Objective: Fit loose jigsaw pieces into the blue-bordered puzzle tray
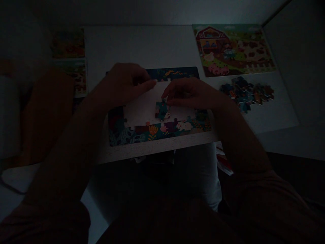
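Note:
A partly assembled jigsaw puzzle (158, 134) lies on a white board, with colourful flower and rabbit pieces along its bottom and dark pieces along its top and left side. Its white middle (142, 108) is bare. My right hand (190, 93) comes in from the right, its fingertips pinching a dark teal puzzle piece (161, 110) at the inner edge of the assembled bottom row. My left hand (124, 86) hovers over the top left of the puzzle, fingers extended towards the white gap and holding nothing.
A farm picture sheet with a red barn (233, 51) lies at the far right of the white table (157, 47). Below it sits a heap of loose puzzle pieces (246, 94). Two more picture cards (68, 44) stand at the left. The room is dim.

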`<act>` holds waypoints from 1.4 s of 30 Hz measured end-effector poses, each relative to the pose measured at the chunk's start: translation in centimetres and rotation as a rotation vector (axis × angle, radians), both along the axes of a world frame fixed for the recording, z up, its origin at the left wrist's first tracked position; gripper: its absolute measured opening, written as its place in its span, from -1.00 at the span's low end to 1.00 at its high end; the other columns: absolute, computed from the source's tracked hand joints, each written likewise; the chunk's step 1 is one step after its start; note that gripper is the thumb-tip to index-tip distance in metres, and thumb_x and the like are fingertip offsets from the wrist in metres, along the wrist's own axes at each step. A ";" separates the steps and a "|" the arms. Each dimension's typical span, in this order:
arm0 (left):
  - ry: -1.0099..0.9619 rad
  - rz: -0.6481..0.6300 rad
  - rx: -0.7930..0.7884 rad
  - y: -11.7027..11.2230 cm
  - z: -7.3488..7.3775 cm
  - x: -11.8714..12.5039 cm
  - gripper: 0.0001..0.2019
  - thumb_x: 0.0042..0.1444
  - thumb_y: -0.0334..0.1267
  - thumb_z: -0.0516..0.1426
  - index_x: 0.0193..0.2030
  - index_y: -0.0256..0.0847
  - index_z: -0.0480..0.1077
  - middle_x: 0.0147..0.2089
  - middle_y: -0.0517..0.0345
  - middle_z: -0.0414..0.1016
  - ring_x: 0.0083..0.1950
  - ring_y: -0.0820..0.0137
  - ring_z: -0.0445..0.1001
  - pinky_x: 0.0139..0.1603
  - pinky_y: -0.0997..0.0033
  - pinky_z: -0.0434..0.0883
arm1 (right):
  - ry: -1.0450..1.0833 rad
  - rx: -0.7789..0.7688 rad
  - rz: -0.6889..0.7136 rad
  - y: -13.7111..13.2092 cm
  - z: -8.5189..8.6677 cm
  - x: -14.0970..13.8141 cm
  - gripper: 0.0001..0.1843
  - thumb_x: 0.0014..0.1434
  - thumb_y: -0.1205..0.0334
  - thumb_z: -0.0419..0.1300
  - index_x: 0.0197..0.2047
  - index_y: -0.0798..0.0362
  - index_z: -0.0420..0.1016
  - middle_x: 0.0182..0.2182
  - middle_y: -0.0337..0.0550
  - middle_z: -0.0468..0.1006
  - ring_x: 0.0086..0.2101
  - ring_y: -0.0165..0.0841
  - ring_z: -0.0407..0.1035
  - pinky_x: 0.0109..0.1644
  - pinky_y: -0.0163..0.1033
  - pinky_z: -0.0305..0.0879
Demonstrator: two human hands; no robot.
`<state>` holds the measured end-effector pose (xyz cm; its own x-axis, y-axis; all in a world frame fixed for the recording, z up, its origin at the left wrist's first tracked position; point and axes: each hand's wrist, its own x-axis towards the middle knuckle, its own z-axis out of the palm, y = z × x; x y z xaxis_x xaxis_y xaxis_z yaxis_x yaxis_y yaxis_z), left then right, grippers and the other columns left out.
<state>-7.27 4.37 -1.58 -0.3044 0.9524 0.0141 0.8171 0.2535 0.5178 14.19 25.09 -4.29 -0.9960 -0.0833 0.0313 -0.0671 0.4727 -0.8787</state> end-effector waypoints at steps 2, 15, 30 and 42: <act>0.181 0.115 0.060 0.0 -0.1 -0.6 -0.67 0.49 0.04 0.27 0.00 -0.19 0.73 -0.05 0.06 0.68 -0.06 0.25 0.56 0.07 0.18 0.40 | 0.004 0.006 0.032 -0.1 0.0 0.0 -0.55 0.47 -0.14 0.46 0.19 0.01 0.69 -0.14 -0.17 0.75 -0.17 -0.30 0.56 -0.10 -0.25 0.44; 0.270 0.336 0.053 0.1 -1.4 -2.7 -0.56 0.51 0.01 0.22 0.17 -0.35 0.72 0.01 -0.08 0.75 0.22 -0.01 0.70 0.37 -0.06 0.54 | 0.033 0.141 0.126 -0.4 -0.6 -0.2 -0.56 0.47 -0.14 0.46 0.20 -0.02 0.72 -0.16 -0.18 0.72 -0.25 -0.34 0.50 -0.14 -0.23 0.35; 0.257 0.344 0.051 0.1 -1.6 -3.1 -0.52 0.52 0.01 0.18 0.19 -0.38 0.71 0.04 -0.11 0.74 0.27 -0.08 0.71 0.40 -0.10 0.52 | 0.236 0.394 0.082 -1.4 -2.8 -0.8 -0.24 0.31 -0.54 0.44 0.22 -0.09 0.63 0.13 0.01 0.56 0.14 0.03 0.43 0.31 0.11 0.31; 0.224 0.502 0.081 0.6 -3.1 -4.6 -0.55 0.51 0.06 0.17 0.21 -0.27 0.66 0.08 0.02 0.71 0.28 0.09 0.65 0.49 0.03 0.47 | 0.450 0.369 -0.332 1.2 1.5 0.5 -0.36 0.44 -0.58 0.25 0.03 -0.17 0.66 -0.08 -0.07 0.63 -0.05 -0.11 0.49 0.14 0.07 0.51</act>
